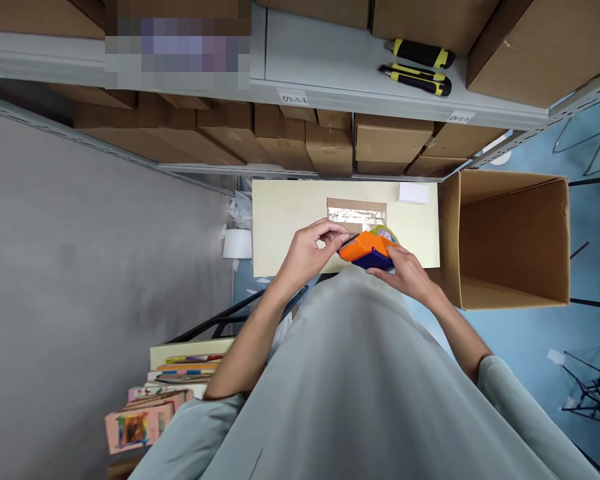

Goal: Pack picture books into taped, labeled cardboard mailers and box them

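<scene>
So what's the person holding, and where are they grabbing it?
An orange and blue tape dispenser. The right hand grips its body from below; the left hand pinches its front end.

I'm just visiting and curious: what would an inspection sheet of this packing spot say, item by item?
Surface: pale yellow tabletop, mostly bare.
Job's things: orange and blue plastic tape dispenser held over the table; small flat brown cardboard parcel with shiny clear tape on it, lying behind the dispenser.
Clutter: small white box at the table's far edge; white roll beside the table's left edge.
Hands: right hand grips the dispenser; left hand pinches at its front end.
Cables: nothing seen.
Surroundings: large open brown cardboard carton on the right; grey metal shelf with cardboard boxes and two black and yellow utility knives; stack of colourful books lower left.
</scene>
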{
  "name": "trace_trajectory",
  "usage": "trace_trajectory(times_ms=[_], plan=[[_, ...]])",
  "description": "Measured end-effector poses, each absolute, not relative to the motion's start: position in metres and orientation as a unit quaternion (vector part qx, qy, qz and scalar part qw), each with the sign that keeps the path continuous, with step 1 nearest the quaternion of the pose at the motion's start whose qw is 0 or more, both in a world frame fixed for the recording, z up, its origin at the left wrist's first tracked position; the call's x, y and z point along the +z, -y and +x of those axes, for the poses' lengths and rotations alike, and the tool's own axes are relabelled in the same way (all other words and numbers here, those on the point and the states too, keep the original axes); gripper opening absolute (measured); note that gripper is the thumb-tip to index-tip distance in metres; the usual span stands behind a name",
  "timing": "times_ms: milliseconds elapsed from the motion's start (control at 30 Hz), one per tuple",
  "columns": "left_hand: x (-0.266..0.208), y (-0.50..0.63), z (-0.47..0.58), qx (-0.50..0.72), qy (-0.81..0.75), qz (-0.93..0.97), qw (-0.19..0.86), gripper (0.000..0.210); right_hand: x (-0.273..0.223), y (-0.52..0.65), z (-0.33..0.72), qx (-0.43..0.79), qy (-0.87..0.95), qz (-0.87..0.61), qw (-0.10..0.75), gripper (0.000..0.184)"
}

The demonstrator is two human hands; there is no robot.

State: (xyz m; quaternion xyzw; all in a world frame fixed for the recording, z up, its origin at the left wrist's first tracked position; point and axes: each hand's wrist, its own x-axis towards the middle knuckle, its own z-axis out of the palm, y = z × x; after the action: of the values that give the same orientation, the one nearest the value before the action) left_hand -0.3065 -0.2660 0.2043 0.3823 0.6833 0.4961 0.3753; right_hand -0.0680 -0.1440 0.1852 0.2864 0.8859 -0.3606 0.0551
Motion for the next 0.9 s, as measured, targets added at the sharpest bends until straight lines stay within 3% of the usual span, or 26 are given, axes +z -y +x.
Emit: trace_trajectory(times_ms=[267,467,733,900], plan=[[0.201,0.272,-0.294,0.454,-0.723,0.424,0.303,0.03,0.19,0.143,-0.07,-0.39,-0.863,0.308,0.094,0.04],[0.172,0.279,-0.288,0.48,-0.724,0.332,0.368,0.039,0.2,0.131,-0.061,-0.395,-0.842,0.329,0.162,0.036],[0.118,0.255,-0.283,0.526,-0.683,0.176,0.475,0.046,0.203,0.089,-0.077,-0.393,-0.825,0.316,0.255,0.045],[0.091,0.234,-0.277,0.551,-0.689,0.083,0.463,0.04,0.197,0.06,-0.098,-0.366,-0.839,0.292,0.278,0.044]])
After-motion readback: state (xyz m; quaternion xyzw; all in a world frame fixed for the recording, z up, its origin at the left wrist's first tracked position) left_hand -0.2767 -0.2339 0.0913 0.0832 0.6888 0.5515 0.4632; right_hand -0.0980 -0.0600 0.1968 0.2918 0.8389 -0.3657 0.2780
